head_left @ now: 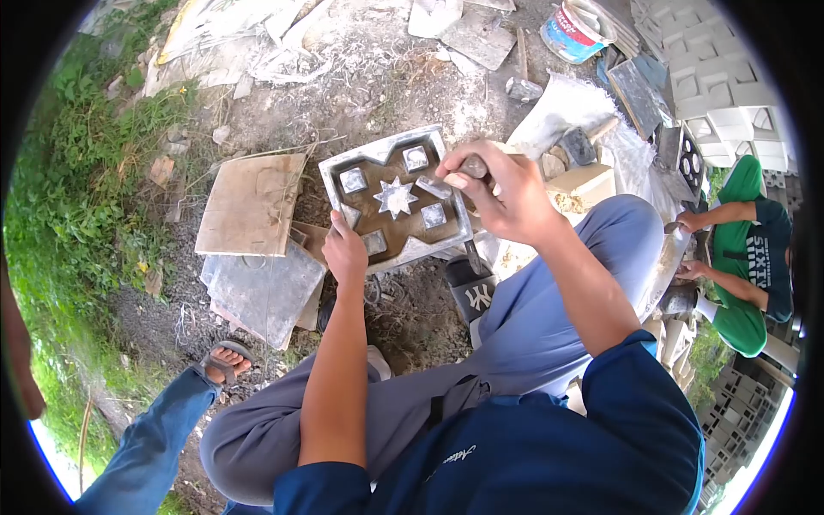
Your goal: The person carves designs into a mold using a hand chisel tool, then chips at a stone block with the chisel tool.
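Note:
A square, dusty metal mould (400, 255) is held up in front of me, slightly tilted. Inside it are a star-shaped raised piece (396, 197) at the centre and several small square blocks around that. My left hand (346, 251) grips the mould's near left edge, thumb on top of the rim. Above the mould's right side, my right hand (508, 193) is closed around a small brownish, stone-like lump (474, 166). Part of that lump is hidden by the fingers, so its exact kind is unclear.
Flat boards (251, 204) and grey slabs (266, 287) are stacked at left. A paint bucket (573, 33) stands at the upper right, near a white sack (562, 112). Patterned blocks (730, 77) are piled beyond. A co-worker in green trousers (740, 300) sits at right; another person's sandalled foot (227, 360) is lower left.

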`<action>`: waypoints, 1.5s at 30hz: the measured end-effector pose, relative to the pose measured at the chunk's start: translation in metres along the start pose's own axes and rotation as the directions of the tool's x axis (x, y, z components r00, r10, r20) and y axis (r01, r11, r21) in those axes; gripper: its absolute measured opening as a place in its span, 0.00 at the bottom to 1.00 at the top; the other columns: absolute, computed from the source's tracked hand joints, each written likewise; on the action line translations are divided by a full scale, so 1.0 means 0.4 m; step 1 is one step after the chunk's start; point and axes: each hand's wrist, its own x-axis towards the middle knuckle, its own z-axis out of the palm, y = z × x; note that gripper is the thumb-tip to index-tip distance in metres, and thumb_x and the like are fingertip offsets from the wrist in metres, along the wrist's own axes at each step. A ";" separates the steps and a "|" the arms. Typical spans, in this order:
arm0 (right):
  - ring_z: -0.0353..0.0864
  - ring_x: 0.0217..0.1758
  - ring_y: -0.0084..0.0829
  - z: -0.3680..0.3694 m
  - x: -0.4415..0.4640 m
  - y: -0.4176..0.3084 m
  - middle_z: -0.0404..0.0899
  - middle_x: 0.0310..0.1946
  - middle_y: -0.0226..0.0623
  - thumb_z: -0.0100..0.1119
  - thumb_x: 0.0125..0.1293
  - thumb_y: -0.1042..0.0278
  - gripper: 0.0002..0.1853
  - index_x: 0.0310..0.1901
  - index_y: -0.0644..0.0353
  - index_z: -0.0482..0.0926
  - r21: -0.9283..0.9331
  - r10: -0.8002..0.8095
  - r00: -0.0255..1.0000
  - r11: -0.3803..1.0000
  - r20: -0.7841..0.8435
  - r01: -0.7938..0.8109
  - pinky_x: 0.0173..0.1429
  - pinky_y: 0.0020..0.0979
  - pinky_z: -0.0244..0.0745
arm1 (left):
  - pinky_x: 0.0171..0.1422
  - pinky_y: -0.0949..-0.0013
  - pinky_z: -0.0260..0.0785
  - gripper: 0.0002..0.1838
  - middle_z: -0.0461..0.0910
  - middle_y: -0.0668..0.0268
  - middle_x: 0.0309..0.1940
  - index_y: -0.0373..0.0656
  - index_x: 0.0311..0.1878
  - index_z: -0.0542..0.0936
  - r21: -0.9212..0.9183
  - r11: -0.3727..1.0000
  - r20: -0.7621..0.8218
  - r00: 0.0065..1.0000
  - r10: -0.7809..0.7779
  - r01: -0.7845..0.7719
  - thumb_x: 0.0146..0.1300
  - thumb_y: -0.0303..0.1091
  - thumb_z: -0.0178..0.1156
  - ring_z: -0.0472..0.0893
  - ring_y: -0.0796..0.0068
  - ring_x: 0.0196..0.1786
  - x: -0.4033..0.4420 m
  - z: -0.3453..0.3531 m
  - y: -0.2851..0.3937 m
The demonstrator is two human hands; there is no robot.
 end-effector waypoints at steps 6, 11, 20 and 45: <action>0.89 0.39 0.38 0.013 0.001 0.023 0.85 0.35 0.38 0.58 0.74 0.76 0.06 0.49 0.61 0.74 -0.103 0.172 0.977 0.982 0.127 -0.160 0.44 0.32 0.81 | 0.61 0.38 0.63 0.49 0.83 0.33 0.43 0.26 0.47 0.84 -0.033 0.999 0.007 1.000 0.011 -0.011 0.77 0.68 0.27 0.78 0.29 0.53 -0.009 0.004 -0.001; 0.75 0.23 0.35 0.021 -0.011 0.033 0.78 0.26 0.39 0.60 0.74 0.74 0.06 0.48 0.60 0.74 -0.094 -0.012 1.000 0.996 -0.006 0.011 0.31 0.34 0.72 | 0.58 0.38 0.68 0.44 0.83 0.34 0.43 0.28 0.50 0.85 0.022 0.999 -0.006 0.999 0.043 -0.043 0.80 0.61 0.29 0.79 0.29 0.52 0.010 0.012 -0.021; 0.73 0.18 0.25 0.031 -0.020 0.038 0.75 0.20 0.34 0.66 0.69 0.75 0.06 0.41 0.62 0.77 -0.088 0.006 1.000 0.996 -0.027 -0.008 0.24 0.30 0.67 | 0.62 0.39 0.64 0.49 0.82 0.32 0.43 0.26 0.46 0.84 -0.012 1.000 -0.007 1.000 0.017 -0.018 0.78 0.67 0.28 0.78 0.29 0.53 -0.002 0.003 -0.003; 0.80 0.30 0.37 0.046 -0.122 0.069 0.80 0.35 0.44 0.63 0.65 0.83 0.14 0.50 0.67 0.72 -0.063 -0.085 0.996 0.994 -0.013 0.084 0.35 0.34 0.76 | 0.64 0.38 0.64 0.50 0.82 0.33 0.44 0.26 0.45 0.85 0.027 1.000 -0.021 1.000 0.014 -0.014 0.78 0.67 0.26 0.78 0.28 0.54 -0.009 0.000 0.012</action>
